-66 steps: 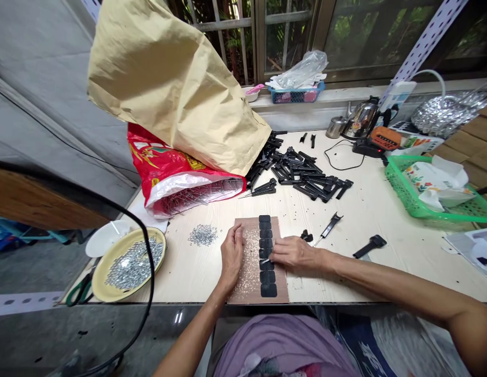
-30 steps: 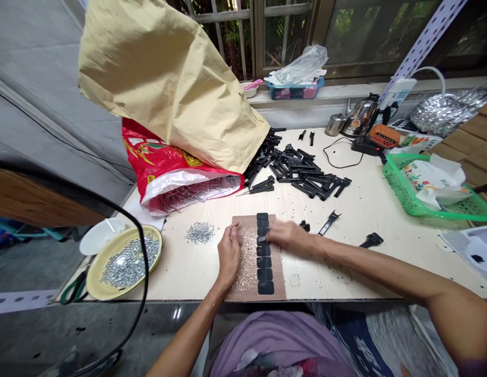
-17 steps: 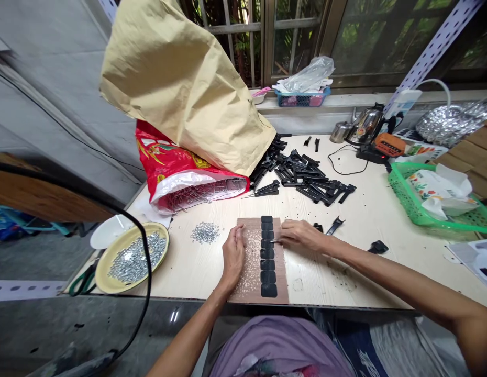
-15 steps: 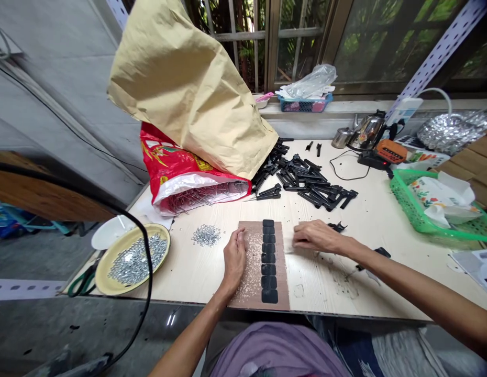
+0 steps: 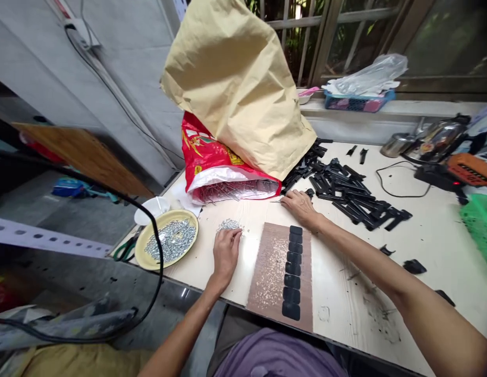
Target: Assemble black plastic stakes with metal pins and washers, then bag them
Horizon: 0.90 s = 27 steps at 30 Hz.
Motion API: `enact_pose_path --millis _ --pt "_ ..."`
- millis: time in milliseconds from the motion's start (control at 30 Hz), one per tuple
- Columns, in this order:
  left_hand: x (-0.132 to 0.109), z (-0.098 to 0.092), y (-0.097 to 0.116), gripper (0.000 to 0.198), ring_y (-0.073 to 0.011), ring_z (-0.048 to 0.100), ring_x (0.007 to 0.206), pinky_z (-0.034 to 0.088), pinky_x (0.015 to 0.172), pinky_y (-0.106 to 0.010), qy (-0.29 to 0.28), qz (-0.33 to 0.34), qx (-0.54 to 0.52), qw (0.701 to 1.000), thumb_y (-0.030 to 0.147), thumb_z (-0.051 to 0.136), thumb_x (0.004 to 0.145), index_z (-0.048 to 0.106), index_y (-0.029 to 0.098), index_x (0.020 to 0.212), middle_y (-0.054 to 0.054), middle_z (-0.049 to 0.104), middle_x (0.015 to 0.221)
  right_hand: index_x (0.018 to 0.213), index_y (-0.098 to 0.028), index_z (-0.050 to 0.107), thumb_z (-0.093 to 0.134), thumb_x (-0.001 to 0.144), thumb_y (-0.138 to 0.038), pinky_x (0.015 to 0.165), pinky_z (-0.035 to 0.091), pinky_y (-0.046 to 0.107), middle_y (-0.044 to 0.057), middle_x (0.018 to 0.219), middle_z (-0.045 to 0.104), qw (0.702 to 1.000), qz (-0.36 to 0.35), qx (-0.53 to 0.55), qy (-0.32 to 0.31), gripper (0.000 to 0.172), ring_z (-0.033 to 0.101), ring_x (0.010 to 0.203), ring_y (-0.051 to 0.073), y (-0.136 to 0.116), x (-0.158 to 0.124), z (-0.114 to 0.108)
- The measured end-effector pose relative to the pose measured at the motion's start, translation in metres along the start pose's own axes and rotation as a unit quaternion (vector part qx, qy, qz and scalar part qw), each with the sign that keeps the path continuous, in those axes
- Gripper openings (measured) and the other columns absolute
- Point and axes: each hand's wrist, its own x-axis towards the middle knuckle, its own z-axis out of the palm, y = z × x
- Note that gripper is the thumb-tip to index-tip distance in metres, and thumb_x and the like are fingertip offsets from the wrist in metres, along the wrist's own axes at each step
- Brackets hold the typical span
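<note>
My left hand (image 5: 225, 253) rests on the table with its fingertips at a small heap of silver nuts (image 5: 230, 225); the fingers are curled together there. My right hand (image 5: 301, 204) reaches across to the mouth of the red bag (image 5: 216, 167), its fingers pinching at a thin metal pin (image 5: 275, 201) by the spilled pins (image 5: 235, 189). Between my arms lies a brown board (image 5: 273, 272) with a column of black pads (image 5: 292, 272).
A large brown paper sack (image 5: 239, 84) leans over the red bag. Black plastic parts (image 5: 345, 183) are heaped at centre right. A yellow plate of nuts (image 5: 167, 245) and green scissors (image 5: 124, 251) sit at the left edge. Kettle (image 5: 432, 141) and cable (image 5: 400, 180) stand at the back right.
My head has turned left. My left hand left the board for the heap of nuts. My right hand moved off the board's right side up to the pins at the red bag.
</note>
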Motion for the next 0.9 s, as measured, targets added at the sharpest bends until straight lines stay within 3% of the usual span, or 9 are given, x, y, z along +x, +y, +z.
enact_pose_path --millis 167,333,500,700,900 --pt "0.011 0.002 -0.016 0.023 -0.0228 0.046 0.087 0.041 0.073 -0.033 -0.059 0.088 0.149 0.983 0.028 0.048 0.089 0.069 0.023 0.096 -0.008 0.059 0.086 0.088 -0.016 0.063 0.041 0.094 -0.023 0.067 0.033 0.031 0.010 0.089 0.059 1.000 -0.015 0.014 0.013 0.024 0.046 0.083 0.021 0.001 -0.007 0.012" --pt "0.023 0.019 -0.020 0.021 -0.0231 0.042 0.082 0.035 0.066 -0.033 -0.096 0.147 0.240 0.955 0.029 0.048 0.090 0.069 0.025 0.092 -0.007 0.057 0.084 0.099 -0.014 0.061 0.035 0.096 -0.022 0.076 0.040 0.032 0.010 0.092 0.061 0.995 -0.012 0.092 0.037 0.027 0.050 0.088 0.021 -0.008 -0.015 -0.002" --pt "0.029 0.025 -0.023 0.019 -0.0242 0.042 0.085 0.033 0.068 -0.035 -0.122 0.198 0.285 0.930 0.023 0.047 0.090 0.066 0.022 0.089 -0.007 0.057 0.085 0.113 -0.018 0.058 0.036 0.095 -0.023 0.080 0.045 0.033 0.009 0.101 0.060 0.971 0.017 0.230 0.064 0.028 0.054 0.093 0.020 -0.035 -0.025 -0.034" --pt "0.029 0.023 -0.019 0.025 -0.0240 0.043 0.083 0.033 0.068 -0.035 -0.126 0.229 0.313 0.913 0.021 0.044 0.090 0.058 0.024 0.110 -0.007 0.058 0.087 0.115 -0.020 0.058 0.038 0.094 -0.020 0.079 0.047 0.033 0.007 0.097 0.059 0.952 0.054 0.297 0.056 0.029 0.055 0.091 0.019 -0.066 -0.039 -0.049" --pt "0.033 0.025 -0.019 0.016 -0.0244 0.045 0.083 0.034 0.068 -0.036 -0.154 0.253 0.316 0.901 0.017 0.046 0.089 0.062 0.018 0.091 -0.008 0.060 0.086 0.119 -0.021 0.057 0.037 0.094 -0.019 0.075 0.049 0.033 0.007 0.094 0.057 0.943 0.076 0.317 0.074 0.032 0.056 0.086 0.018 -0.076 -0.049 -0.057"
